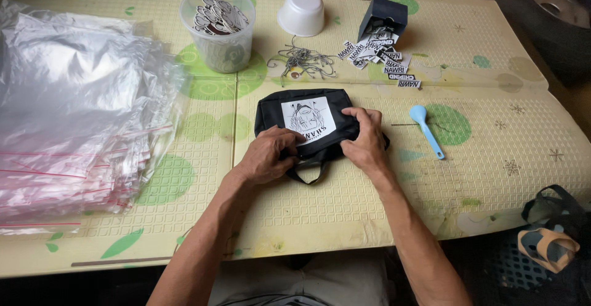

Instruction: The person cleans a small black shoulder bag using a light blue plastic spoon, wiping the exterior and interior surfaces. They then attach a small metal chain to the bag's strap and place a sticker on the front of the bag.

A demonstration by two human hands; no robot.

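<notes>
Black fabric under both hands: a small black pouch (pixel 308 127) lies flat in the middle of the pale yellow-green mat (pixel 345 207), its white printed patch facing up. The left hand (pixel 268 155) presses down on the pouch's near left edge, fingers curled and pinching the fabric just below the patch. The right hand (pixel 366 140) grips the pouch's right end, fingers bent over the top, thumb toward the patch. A short black loop strap (pixel 308 175) pokes out from the near edge between the two wrists.

To the right of the pouch, close by but not touching, lies a light blue plastic spoon (pixel 426 128). Beyond the pouch sits a tangle of thin metal hooks (pixel 305 61), and beside it a spill of black-and-white printed labels (pixel 378 53) below a small dark box (pixel 383 15). A clear plastic cup (pixel 217 28) holds more printed pieces; an upturned white bowl (pixel 301 12) stands next to it. Far left, a thick stack of clear zip bags (pixel 68 115) covers the mat.
</notes>
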